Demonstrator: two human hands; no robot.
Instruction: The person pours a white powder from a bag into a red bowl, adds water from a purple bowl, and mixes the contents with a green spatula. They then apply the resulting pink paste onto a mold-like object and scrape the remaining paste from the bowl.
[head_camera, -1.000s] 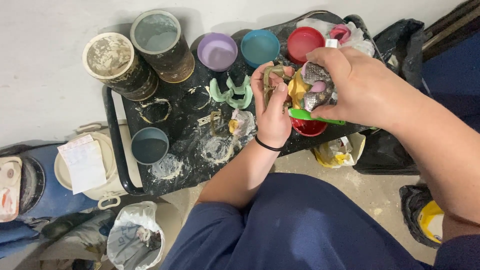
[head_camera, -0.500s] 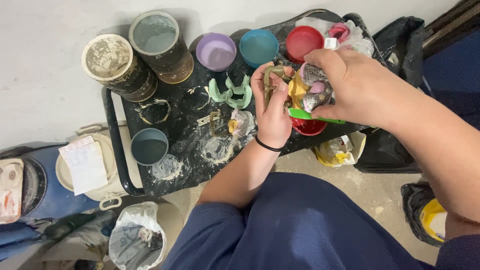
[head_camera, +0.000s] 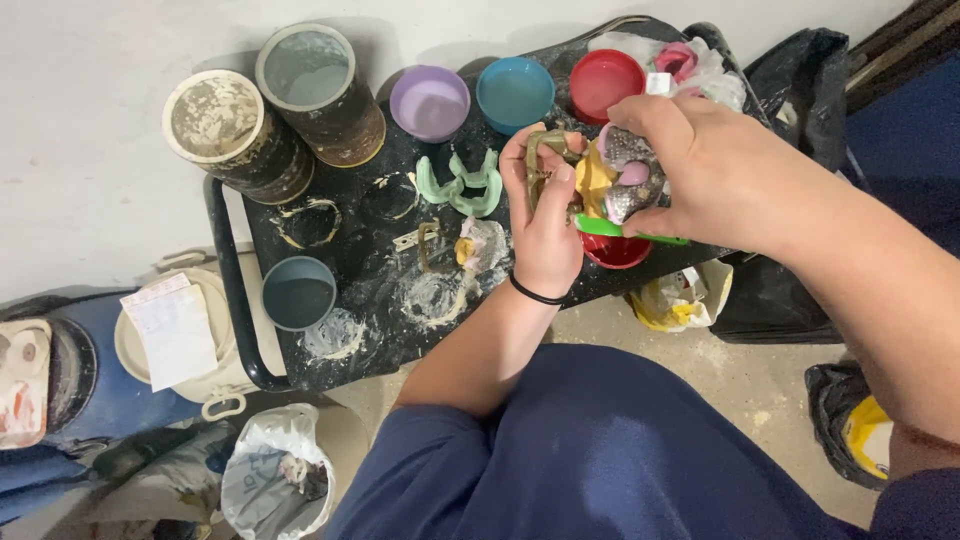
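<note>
Both hands' fingers (head_camera: 556, 172) closed, gripping metal tray (head_camera: 545, 148)

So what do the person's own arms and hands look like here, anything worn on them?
Both hands are bare, no gloves. The left hand has a thin black band round the wrist, and its forearm is uncovered. The right hand shows no ring, watch or band, and its forearm is bare too. Some pale powdery smears show on the fingers.

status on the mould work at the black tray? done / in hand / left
Done, by the look of it: one small filled mould lies on the black tray amid white powder rings. In hand: the left hand grips a metal frame; the right hand holds a grey cast and a green spatula over the red bowl. Left: two green trays lie empty.
</note>
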